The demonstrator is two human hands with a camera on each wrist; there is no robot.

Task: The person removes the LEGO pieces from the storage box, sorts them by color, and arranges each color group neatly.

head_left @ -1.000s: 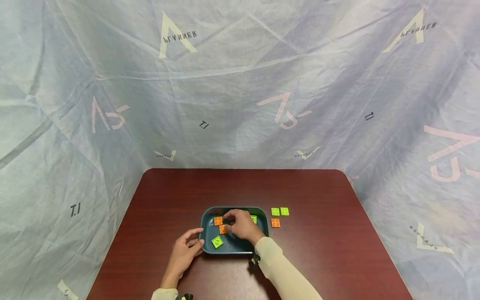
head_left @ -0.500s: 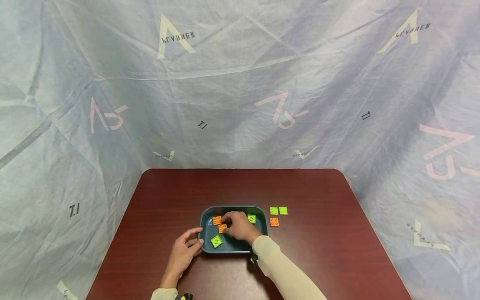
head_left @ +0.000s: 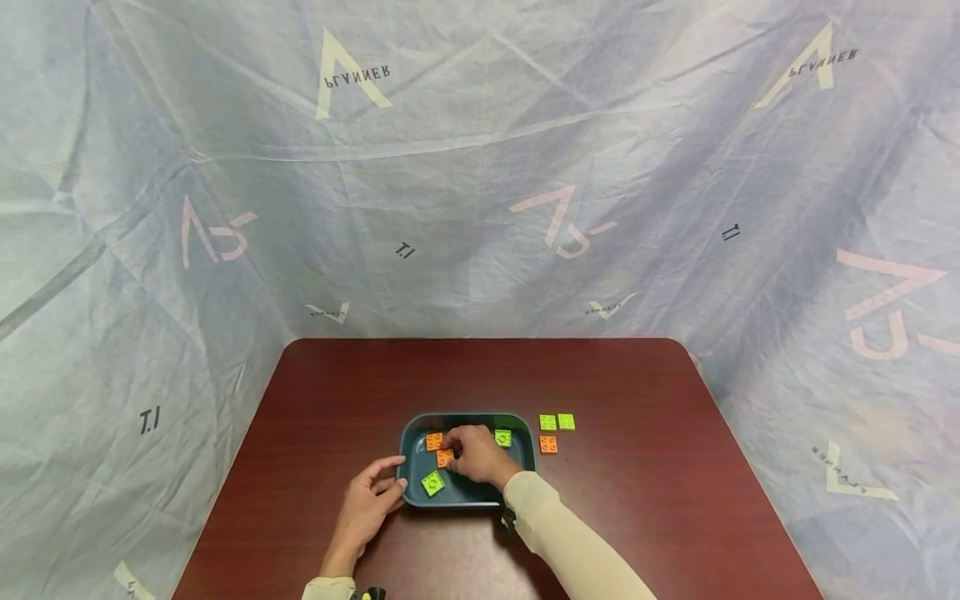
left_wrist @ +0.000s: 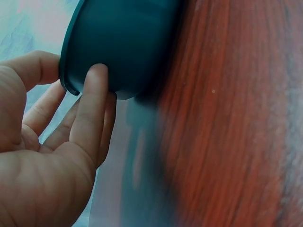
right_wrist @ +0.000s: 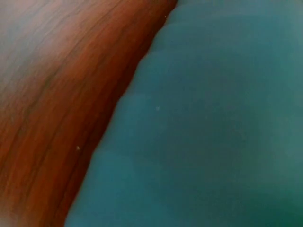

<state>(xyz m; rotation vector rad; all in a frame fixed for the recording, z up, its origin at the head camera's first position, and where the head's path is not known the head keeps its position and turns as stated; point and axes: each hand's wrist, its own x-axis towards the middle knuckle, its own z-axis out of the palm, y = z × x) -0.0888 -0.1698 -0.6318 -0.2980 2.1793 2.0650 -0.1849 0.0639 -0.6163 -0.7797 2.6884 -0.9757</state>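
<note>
My left hand (head_left: pixel 365 504) grips the left end of the dark teal tray (head_left: pixel 480 503); in the left wrist view, a straight fingertip presses its outer wall (left_wrist: pixel 123 42) while a bent finger meets the rim. Inside the tray, the thumb and curled fingers of my right hand (head_left: pixel 480 454) pinch an orange toy brick (head_left: pixel 444 458), partly covered by them. Just behind it lies a second orange brick (head_left: pixel 433 442). One green brick (head_left: pixel 432 482) sits at the front left of the tray, another green brick (head_left: pixel 503 438) at the back right.
On the red-brown table (head_left: pixel 637 500), right of the tray, two green bricks, a left one (head_left: pixel 547 422) and a right one (head_left: pixel 566 422), lie behind an orange brick (head_left: pixel 548 445). Pale printed sheeting (head_left: pixel 480 208) encloses the back and sides. Blurred teal fills most of the right wrist view.
My right hand shifts slightly within the tray and uncovers more of the back-right green brick. My left hand stays on the tray's end. The head view shifts a little.
</note>
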